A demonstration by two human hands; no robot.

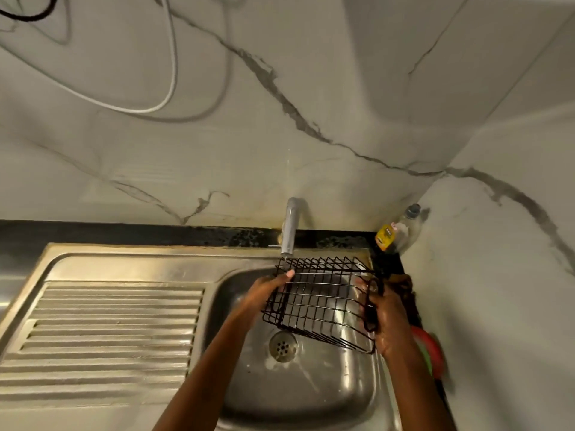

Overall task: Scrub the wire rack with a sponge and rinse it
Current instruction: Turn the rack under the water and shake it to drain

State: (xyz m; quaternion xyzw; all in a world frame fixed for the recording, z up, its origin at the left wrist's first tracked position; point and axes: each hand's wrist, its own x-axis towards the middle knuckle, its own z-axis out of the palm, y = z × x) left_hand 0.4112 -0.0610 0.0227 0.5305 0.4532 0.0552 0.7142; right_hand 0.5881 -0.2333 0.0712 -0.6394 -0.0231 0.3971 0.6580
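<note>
We see both hands gripping the black wire rack [320, 301] above the sink [298, 396]: left hand [267, 293] at its left end, right hand [389, 318] at its right; faucet [290, 227] behind.

Head view looks steeply down, close over the sink [130, 262].

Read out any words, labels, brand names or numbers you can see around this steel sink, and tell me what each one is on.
No text here can be read.
Yellow label on the clear plastic bottle in the corner: a dark mark shows, too blurred to read.
Black wire rack, grey tap, stainless steel sink: no lettering visible.
Red and green object right of the sink: blurred, no text seen.
</note>
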